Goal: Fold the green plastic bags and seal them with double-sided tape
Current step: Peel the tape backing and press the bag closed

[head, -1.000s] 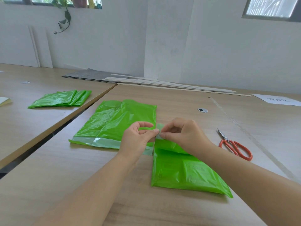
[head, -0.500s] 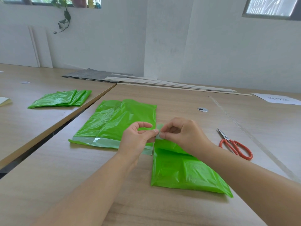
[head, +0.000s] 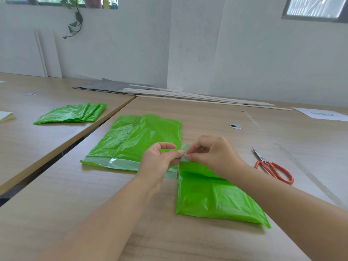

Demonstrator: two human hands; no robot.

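Scarcely shifted since a second ago: keep left hand [head: 160,161] and right hand [head: 212,155] together, both pinching the pale tape strip [head: 184,152], and peel slowly, holding the bag [head: 216,194] under the right wrist flat.

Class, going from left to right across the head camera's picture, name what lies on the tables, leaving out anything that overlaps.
Stack of folded green bags → flat green bag → right hand → red scissors → sheet of paper.

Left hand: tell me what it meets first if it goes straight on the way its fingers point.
The left hand points right, pinching the pale tape strip; straight on it would likely meet the right hand, whose fingertips pinch the same strip.
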